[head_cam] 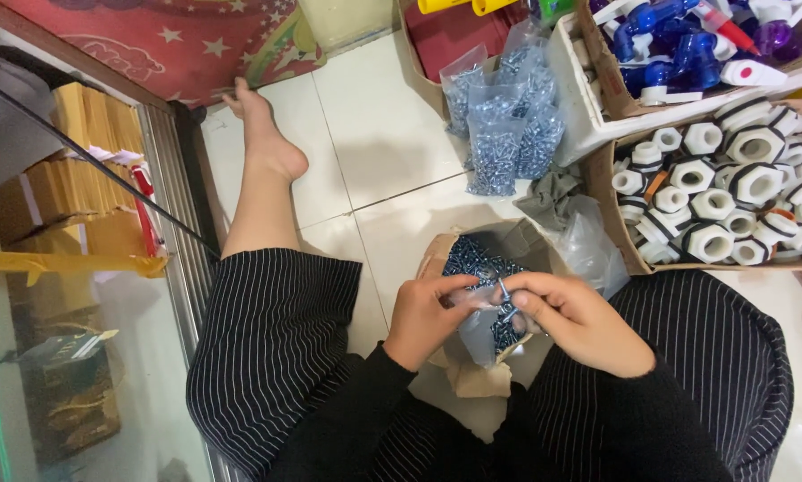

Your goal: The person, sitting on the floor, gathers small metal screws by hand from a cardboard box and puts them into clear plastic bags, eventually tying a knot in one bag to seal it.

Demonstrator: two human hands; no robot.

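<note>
My left hand (426, 314) pinches the rim of a small clear plastic bag (478, 326), holding it over my lap. My right hand (572, 319) grips the bag's other side and holds a few silvery screws (506, 302) at its mouth. Just beyond both hands sits an opened brown cardboard box (443, 252) filled with dark loose screws (468, 257). I sit on the floor in black pinstriped trousers, my left leg (260, 183) stretched out barefoot over the white tiles.
Several filled bags of screws (499, 134) lean against a white box (572, 98) at the back. A cardboard box of white plastic nut fittings (722, 187) stands at the right. Empty clear bags (588, 250) lie beside it. A glass cabinet (71, 268) lines the left.
</note>
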